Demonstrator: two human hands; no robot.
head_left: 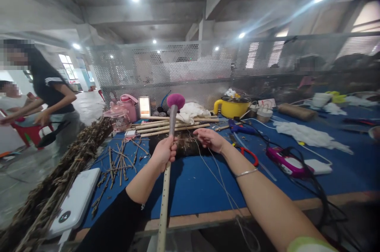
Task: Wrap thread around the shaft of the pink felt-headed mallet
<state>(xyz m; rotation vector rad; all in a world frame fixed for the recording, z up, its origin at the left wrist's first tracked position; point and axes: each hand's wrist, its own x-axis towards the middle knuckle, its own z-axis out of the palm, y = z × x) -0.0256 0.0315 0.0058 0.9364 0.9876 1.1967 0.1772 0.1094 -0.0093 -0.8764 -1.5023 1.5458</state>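
My left hand (164,152) is closed around a pale stick (164,208) with rows of small holes. The stick points upward and away from me. On its far end a grey sleeve-like neck (173,119) carries a rounded magenta head (175,101). To the right, my right hand (210,140) has its fingers pinched on a thin cord, level with my left hand. Loose lengths of cord (222,182) trail from there over the table's front edge. Beneath and behind both hands lies a dark fibrous bundle (186,145).
Pale sticks (166,127) lie crosswise behind my hands, with twigs (118,165) and a white power bank (75,200) at left. A yellow pot (234,106), blue glue gun (243,128), red-handled scissors (251,156) and cables occupy the right. Another person (52,82) stands far left.
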